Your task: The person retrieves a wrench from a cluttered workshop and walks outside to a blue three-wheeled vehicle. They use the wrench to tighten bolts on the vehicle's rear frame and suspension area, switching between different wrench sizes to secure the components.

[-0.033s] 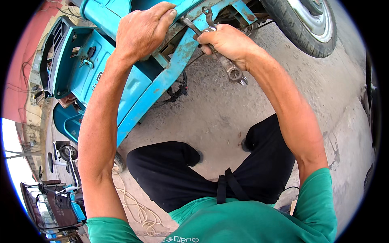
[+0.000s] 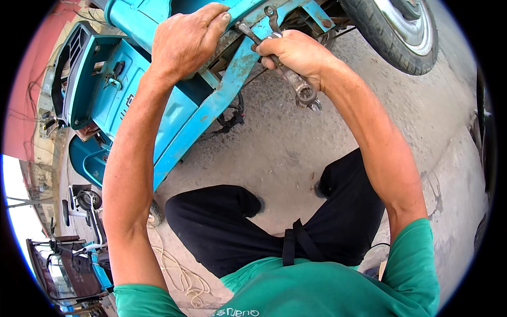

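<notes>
My right hand (image 2: 297, 53) is closed round a bundle of metal wrenches (image 2: 303, 92). Ring ends stick out below the palm, and another wrench end (image 2: 271, 13) rises above the fingers. A flat-tipped metal bar (image 2: 247, 31), perhaps part of a further tool, points up and left from the same grip. My left hand (image 2: 186, 39) is closed, with its knuckles up and thumb bent, over the blue metal frame (image 2: 232, 74) of a small vehicle. Its fingertips are hidden underneath, so I cannot make out what they grip. Rust and scraped paint mark the frame beside both hands.
A wheel with a black tyre (image 2: 388, 37) stands at the upper right. The blue vehicle's body (image 2: 124, 68) fills the upper left. Black wiring (image 2: 231, 120) hangs below the frame. Pale rope (image 2: 182, 274) lies on the concrete, and another vehicle (image 2: 71, 269) stands at lower left.
</notes>
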`<state>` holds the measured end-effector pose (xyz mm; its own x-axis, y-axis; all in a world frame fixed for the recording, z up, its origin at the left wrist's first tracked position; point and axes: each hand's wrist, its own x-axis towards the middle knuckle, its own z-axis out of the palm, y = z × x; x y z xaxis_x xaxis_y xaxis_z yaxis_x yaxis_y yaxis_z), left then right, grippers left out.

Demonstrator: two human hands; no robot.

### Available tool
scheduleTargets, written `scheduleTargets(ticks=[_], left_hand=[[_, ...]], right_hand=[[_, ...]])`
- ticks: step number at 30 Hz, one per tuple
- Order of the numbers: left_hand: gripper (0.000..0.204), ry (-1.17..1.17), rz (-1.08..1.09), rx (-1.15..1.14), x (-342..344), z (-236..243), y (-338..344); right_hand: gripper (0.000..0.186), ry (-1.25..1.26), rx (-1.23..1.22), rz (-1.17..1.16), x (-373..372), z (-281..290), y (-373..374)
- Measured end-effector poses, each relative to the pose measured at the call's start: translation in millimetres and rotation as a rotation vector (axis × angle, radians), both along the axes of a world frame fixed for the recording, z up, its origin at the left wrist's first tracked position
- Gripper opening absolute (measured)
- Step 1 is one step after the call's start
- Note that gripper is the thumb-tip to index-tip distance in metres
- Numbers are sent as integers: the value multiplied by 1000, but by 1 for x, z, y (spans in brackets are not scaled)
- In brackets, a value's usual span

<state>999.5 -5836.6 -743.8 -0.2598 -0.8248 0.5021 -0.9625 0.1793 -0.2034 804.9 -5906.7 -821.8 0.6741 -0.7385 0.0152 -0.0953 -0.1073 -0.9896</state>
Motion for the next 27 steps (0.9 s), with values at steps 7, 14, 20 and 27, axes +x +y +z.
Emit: scheduleTargets(ticks=[7,14,20,27], left_hand=[[39,21,17,-26,-3,-3,1],[39,2,-27,-88,8,-5,-2],[38,42,42,-41,-5,-5,2],[38,36,23,-77,-1,-5,0]], right_hand=[[12,-586,518,229,-17,24,-30],[10,-440,346,-2,20,24,31],[13,-479,387,79,3,24,12],[16,-365,311,-113,31,26,38]])
